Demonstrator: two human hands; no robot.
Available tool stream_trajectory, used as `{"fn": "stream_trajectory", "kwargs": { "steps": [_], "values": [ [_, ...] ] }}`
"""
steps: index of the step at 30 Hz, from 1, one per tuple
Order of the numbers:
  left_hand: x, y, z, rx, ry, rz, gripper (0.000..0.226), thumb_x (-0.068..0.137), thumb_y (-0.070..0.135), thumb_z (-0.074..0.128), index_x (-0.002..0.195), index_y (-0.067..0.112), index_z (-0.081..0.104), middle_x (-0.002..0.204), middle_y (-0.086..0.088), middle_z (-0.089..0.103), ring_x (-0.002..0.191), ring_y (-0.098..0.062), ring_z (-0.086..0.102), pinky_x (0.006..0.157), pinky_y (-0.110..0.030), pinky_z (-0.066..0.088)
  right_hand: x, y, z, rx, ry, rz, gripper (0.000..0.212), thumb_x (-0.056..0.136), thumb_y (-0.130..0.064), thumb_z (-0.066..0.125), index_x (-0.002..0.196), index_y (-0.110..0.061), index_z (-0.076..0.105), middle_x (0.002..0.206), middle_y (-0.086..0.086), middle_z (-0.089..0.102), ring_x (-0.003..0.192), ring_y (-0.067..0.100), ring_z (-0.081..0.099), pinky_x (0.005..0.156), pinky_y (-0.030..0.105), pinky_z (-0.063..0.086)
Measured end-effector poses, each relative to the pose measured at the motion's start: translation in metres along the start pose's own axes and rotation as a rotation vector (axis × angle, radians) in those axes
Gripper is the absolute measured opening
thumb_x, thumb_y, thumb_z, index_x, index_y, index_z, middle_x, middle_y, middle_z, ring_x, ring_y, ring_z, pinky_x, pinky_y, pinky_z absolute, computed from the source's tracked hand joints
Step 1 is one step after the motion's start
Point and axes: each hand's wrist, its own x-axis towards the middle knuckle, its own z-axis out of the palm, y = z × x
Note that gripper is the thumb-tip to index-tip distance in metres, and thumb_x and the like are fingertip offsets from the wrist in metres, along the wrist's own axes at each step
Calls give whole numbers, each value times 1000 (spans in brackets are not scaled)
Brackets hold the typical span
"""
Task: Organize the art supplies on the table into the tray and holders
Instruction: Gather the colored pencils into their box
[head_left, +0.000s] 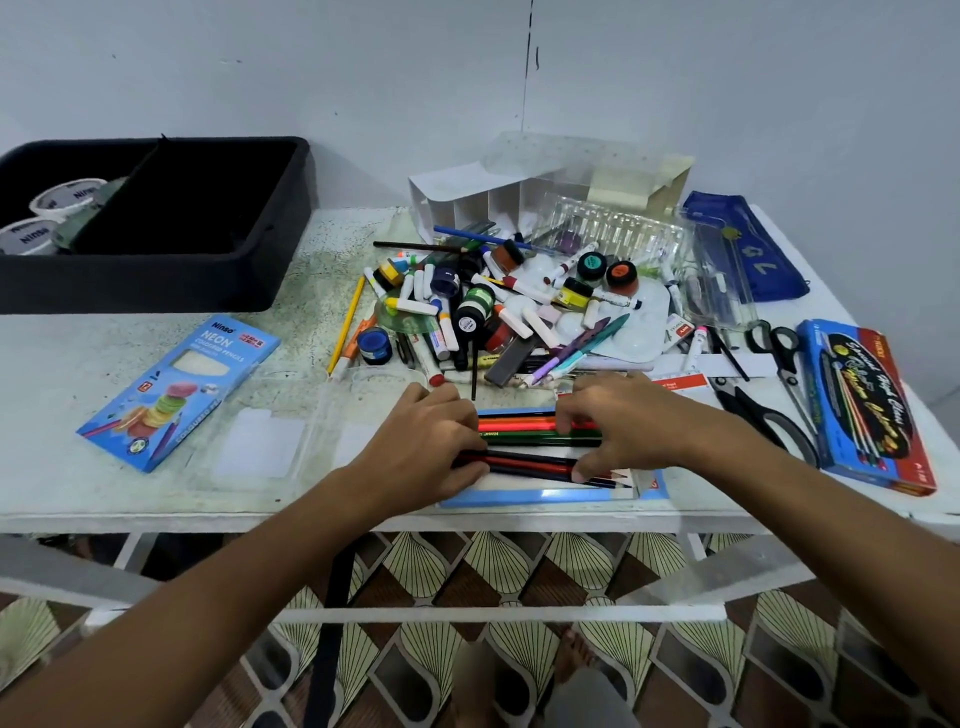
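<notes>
Several coloured pencils (524, 434) lie side by side on a blue-edged white card (545, 496) at the table's front edge. My left hand (426, 447) grips their left ends with curled fingers. My right hand (623, 421) holds them from the right, fingers on top and thumb on the nearest pencils. Behind them lies a heap of markers, paint pots and pens (498, 306). A black tray (156, 223) with tape rolls (62, 200) stands at the back left. A white divided holder (483, 202) stands behind the heap.
A blue neon pencil box (176, 389) lies at the left. A clear plastic lid (265, 436) lies beside my left hand. Two pairs of scissors (774, 374) and a red-blue pencil box (862, 405) lie at the right. A blue pouch (743, 244) and clear trays (613, 228) sit at the back right.
</notes>
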Motion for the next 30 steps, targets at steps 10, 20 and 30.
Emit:
{"fn": "stream_trajectory", "kwargs": {
  "steps": [10,20,30],
  "values": [
    [2,2,3,-3,61,-17,24,77,40,64,82,22,78,76,7,64,78,-16,55,65,-31,36,3,3,2,-19,48,0,45,74,-42,77,109,-27,55,103,-8,48,102,15,49,80,32,30],
    [-2,-3,4,-55,90,10,29,84,39,55,91,20,76,84,3,61,82,-16,48,64,-31,38,5,7,1,-9,130,-21,34,79,-41,74,106,-29,57,100,-10,52,91,10,47,81,33,34],
    [-3,-4,1,-54,27,28,28,83,40,54,85,24,77,80,5,59,78,-14,50,62,-28,35,9,5,1,83,77,-38,3,82,-24,73,82,-23,70,75,-14,60,69,2,48,55,16,32]
  ]
}}
